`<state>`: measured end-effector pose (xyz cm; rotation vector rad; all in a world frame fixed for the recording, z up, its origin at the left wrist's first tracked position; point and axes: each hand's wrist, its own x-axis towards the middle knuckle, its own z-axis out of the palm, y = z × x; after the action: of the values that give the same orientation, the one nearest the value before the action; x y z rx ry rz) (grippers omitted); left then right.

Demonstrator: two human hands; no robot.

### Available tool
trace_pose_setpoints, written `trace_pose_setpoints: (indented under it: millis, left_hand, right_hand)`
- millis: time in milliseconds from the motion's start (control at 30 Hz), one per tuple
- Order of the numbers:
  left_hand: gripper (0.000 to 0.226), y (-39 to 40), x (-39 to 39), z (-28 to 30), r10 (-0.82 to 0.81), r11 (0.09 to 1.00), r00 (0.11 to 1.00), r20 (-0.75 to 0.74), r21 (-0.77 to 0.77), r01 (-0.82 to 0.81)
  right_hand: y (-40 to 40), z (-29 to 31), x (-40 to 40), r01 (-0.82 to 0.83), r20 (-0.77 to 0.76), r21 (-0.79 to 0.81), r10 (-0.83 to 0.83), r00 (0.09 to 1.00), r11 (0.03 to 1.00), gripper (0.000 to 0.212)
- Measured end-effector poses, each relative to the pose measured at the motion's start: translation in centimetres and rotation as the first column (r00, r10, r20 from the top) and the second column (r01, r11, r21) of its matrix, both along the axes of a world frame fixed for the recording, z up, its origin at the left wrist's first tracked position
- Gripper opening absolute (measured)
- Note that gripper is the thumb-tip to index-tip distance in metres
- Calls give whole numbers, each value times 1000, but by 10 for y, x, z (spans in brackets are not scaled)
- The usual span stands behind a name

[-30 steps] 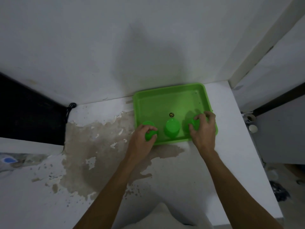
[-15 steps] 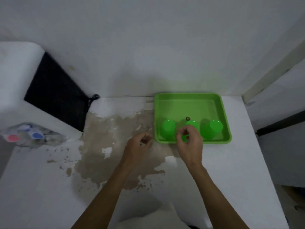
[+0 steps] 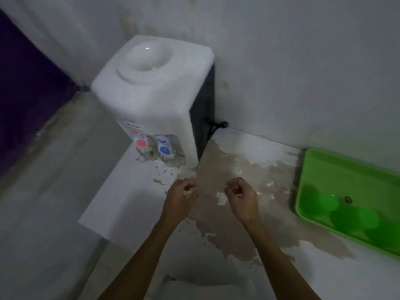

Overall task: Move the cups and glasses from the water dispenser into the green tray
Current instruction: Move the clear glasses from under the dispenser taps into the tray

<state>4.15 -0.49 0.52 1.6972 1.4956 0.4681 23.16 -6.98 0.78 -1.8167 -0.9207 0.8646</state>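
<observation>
White wall (image 3: 303, 50) forms the background, marked with faint yellowish streaks near the top. A dark purple panel (image 3: 28, 83) occupies the far left edge. The desk (image 3: 121, 202) is white, with a large brown patch (image 3: 233, 191) of worn or peeled surface across its middle.

At the left of the desk, against the wall, stands the water dispenser (image 3: 151, 87): white body, black side panel, open round well on top with no bottle fitted. Its front carries a red tap (image 3: 140, 144) on the left and a blue tap (image 3: 164, 149) on the right. The area below the taps is blurred; whether any glass stands there cannot be told. A black cable (image 3: 218, 125) exits behind the dispenser at the wall.

Both bare forearms reach forward over the worn patch. The left hand (image 3: 180, 199) is loosely curled, fingers drawn in toward the thumb, holding nothing. The right hand (image 3: 242, 197) is likewise loosely curled and empty. The two hands are near each other but apart, in front of the dispenser.

At the right edge, the green tray (image 3: 346, 169) sits on the desk close to the wall. Green cups (image 3: 355, 219) stand in a row along its near side, heavily blurred, about three in number. A small dark round mark (image 3: 348, 199) lies on the tray floor just behind them.
</observation>
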Motion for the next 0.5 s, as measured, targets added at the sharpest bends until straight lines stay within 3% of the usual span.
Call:
trace_pose_setpoints:
  millis: [100,233,500]
  left_hand:
    - [30,21,-30,-4,118,990,992,-38,75,-115]
    - [58,52,-51,-10,252,966,967,24,55,-253]
    - [85,99,-45,-15,210,976,963,171,18,-216]
  right_hand:
    - [26,-5,-26,-35,24,-25,36,999,999,8]
    - [53,-15,-55,-76,19,-50,77,997,996,8]
    - [68,-22,-80,-83,-15,-95,82,997,992,17]
